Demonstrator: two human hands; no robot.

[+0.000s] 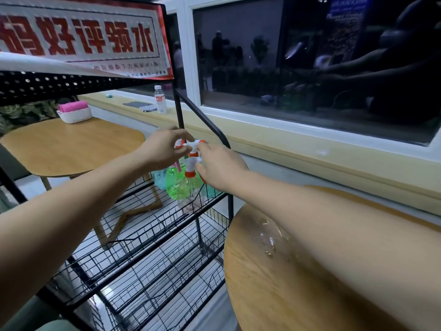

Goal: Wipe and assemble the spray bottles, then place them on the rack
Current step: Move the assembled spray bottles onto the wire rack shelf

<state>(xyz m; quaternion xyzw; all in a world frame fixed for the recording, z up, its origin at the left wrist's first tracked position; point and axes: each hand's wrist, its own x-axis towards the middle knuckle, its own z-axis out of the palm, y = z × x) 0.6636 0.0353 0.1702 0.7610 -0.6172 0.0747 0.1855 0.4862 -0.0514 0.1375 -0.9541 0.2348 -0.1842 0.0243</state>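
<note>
Pinching a white spray head (pixel 188 145) between thumb and fingertips, left hand (pixel 167 149) steadies it at the top of the cluster. The right hand (pixel 220 167) curls its fingers round the trigger top of the clear bottle (pixel 189 194), likely to seat it upright. Bottles stand bunched at the far end of 1 wire shelf of the black rack (pixel 143 237), green bottle (pixel 173 185) touching the clear one, probably packed tight so none tips. At least 4 there, exact count unclear. On the round table (pixel 274 295) a wet patch (pixel 269 242) suggests the wiping spot.
</note>
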